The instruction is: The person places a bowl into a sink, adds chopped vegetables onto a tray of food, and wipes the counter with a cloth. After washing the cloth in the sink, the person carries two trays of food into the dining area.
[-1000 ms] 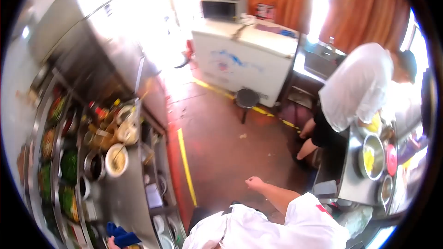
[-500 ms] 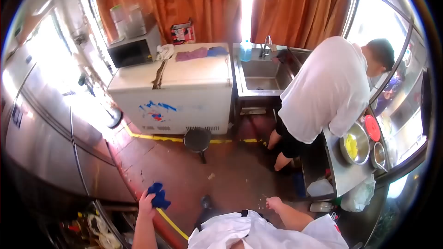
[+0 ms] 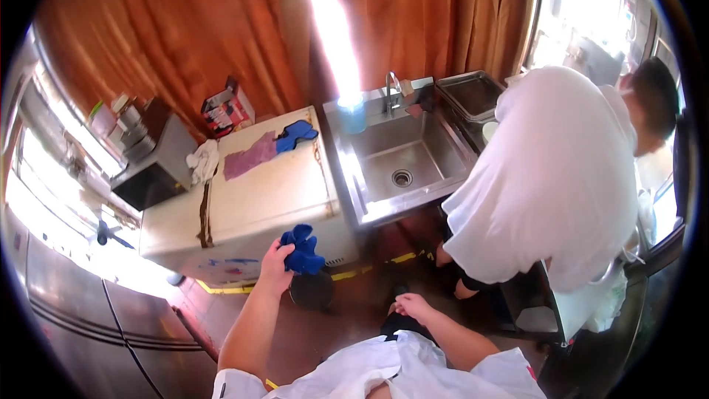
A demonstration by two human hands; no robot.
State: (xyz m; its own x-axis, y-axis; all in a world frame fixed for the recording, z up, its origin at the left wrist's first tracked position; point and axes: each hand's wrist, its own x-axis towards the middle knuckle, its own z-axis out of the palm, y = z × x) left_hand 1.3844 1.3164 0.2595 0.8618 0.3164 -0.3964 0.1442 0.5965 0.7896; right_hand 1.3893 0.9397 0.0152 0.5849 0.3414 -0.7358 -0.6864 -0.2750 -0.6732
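Note:
My left hand [image 3: 276,269] is closed around a crumpled dark blue cloth [image 3: 303,251], held up in front of the chest freezer [image 3: 284,192]. Low in front of my body, my right hand [image 3: 413,307] has its fingers curled together; whatever is in them, if anything, does not show. On the freezer lid lie a purple cloth [image 3: 249,157], a second blue cloth [image 3: 297,135] and a white cloth [image 3: 203,161]. To the right of the freezer is a steel sink [image 3: 388,151] with a tap [image 3: 391,92] and a blue bottle [image 3: 352,116] at its back corner.
A co-worker in a white shirt [image 3: 550,177] bends over the counter at right. A round dark stool [image 3: 311,292] stands below my left hand. The microwave [image 3: 159,166] and a red box [image 3: 227,108] are at the freezer's back left. Steel refrigerator doors [image 3: 66,281] line the left.
The freezer and sink appear nearer, and my view has turned toward the sink. My left hand has come up and forward with the blue cloth. The co-worker leans further right.

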